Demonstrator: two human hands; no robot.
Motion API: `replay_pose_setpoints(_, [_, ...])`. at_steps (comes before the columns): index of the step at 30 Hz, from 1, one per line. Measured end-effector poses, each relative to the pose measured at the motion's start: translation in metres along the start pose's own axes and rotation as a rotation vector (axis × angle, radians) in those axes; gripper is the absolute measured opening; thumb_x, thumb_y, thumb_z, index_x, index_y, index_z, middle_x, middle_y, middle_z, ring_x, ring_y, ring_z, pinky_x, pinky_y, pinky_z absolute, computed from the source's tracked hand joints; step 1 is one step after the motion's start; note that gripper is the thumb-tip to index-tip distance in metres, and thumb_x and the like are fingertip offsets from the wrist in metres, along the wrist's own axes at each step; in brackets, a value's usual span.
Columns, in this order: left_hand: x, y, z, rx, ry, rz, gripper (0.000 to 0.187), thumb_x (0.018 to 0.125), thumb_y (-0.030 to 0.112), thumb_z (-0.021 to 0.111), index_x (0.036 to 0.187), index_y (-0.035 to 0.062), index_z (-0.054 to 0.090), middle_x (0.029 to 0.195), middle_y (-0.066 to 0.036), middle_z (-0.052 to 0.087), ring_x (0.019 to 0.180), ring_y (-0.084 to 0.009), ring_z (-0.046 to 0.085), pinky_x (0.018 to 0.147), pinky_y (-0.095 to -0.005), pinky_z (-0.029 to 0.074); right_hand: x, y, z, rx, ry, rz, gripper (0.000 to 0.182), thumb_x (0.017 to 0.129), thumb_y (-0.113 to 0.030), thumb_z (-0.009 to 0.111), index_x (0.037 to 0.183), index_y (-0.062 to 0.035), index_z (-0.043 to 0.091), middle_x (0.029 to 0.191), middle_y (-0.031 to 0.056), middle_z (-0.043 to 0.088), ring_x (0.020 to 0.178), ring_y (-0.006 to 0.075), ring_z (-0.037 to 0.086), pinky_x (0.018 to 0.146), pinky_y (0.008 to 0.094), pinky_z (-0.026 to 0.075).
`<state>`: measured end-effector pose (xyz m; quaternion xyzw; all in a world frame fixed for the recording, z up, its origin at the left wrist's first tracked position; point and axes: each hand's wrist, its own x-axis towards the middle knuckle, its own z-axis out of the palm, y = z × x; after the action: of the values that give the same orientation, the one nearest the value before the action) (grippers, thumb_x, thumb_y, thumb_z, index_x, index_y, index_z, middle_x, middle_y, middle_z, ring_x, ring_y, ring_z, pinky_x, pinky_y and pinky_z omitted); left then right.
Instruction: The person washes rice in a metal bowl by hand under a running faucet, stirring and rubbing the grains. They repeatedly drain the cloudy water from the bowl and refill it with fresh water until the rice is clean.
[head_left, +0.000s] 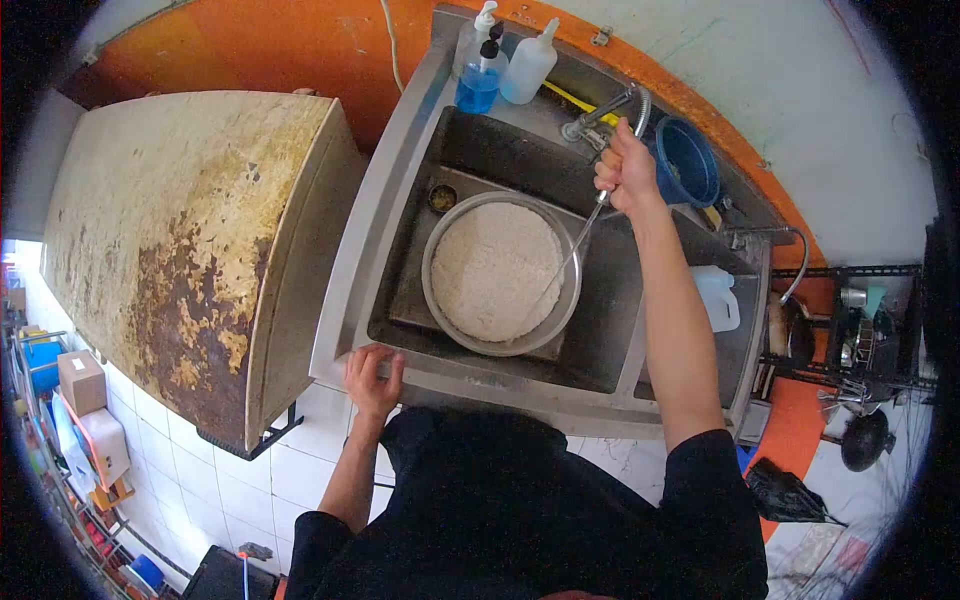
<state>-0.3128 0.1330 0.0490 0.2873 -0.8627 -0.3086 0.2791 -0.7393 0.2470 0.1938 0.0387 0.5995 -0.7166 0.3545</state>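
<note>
My right hand (628, 168) is closed around the flexible metal faucet hose (643, 108), over the right side of the sink. From the tip below my fist, a thin stream of water (585, 235) runs down at a slant into a round metal bowl (437, 310). White grains that look like rice (495, 265) fill much of this bowl, which sits in the left basin of the steel sink (345, 300). My left hand (373, 380) rests on the sink's front rim, fingers loosely bent and holding nothing.
Behind the basin stand a blue soap bottle (478, 88) and a white squeeze bottle (530, 68). A blue bucket (690, 160) is at the back right, a white jug (716, 298) in the right basin. Left of the sink is a large rusty-topped box (180, 240).
</note>
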Motion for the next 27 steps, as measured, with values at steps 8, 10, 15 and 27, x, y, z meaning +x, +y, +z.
replay_pose_setpoints(8, [-0.003,-0.005,0.002,0.006,-0.018,-0.013,0.012,0.070,0.013,0.069,0.077,0.0092,0.059,0.083,-0.006,0.059,0.078,-0.0245,0.056,0.069,-0.0344,0.042,0.004,0.009,0.012,0.153,-0.023,-0.073,0.048,0.088,-0.048,0.045,0.055,-0.0192,0.025,0.046,-0.0045,0.018,0.038,0.0093,0.017,0.037,0.0262,0.016])
replay_pose_setpoints(10, [-0.001,-0.001,0.000,0.022,-0.024,-0.021,0.012,0.070,0.011,0.068,0.077,0.0079,0.059,0.083,-0.007,0.059,0.077,-0.0254,0.056,0.069,-0.0348,0.043,0.004,0.011,0.016,0.159,-0.016,-0.097,0.048,0.088,-0.049,0.044,0.055,-0.0190,0.026,0.046,-0.0043,0.017,0.038,0.0095,0.017,0.038,0.0263,0.016])
replay_pose_setpoints(15, [0.000,-0.001,0.002,0.022,-0.015,-0.005,0.013,0.070,0.014,0.069,0.077,0.0095,0.059,0.083,-0.005,0.059,0.077,-0.0237,0.056,0.068,-0.0342,0.042,0.007,0.015,0.024,0.214,0.001,-0.130,0.049,0.089,-0.050,0.041,0.055,-0.0186,0.026,0.046,-0.0051,0.016,0.040,0.0090,0.015,0.039,0.0255,0.016])
replay_pose_setpoints(27, [-0.003,-0.006,0.003,0.035,-0.030,-0.030,0.014,0.071,0.018,0.069,0.077,0.0097,0.059,0.084,-0.005,0.059,0.078,-0.0246,0.055,0.069,-0.0355,0.041,0.020,0.024,0.045,0.272,0.080,-0.264,0.051,0.089,-0.052,0.040,0.056,-0.0173,0.023,0.047,-0.0046,0.014,0.042,0.0098,0.014,0.042,0.0264,0.017])
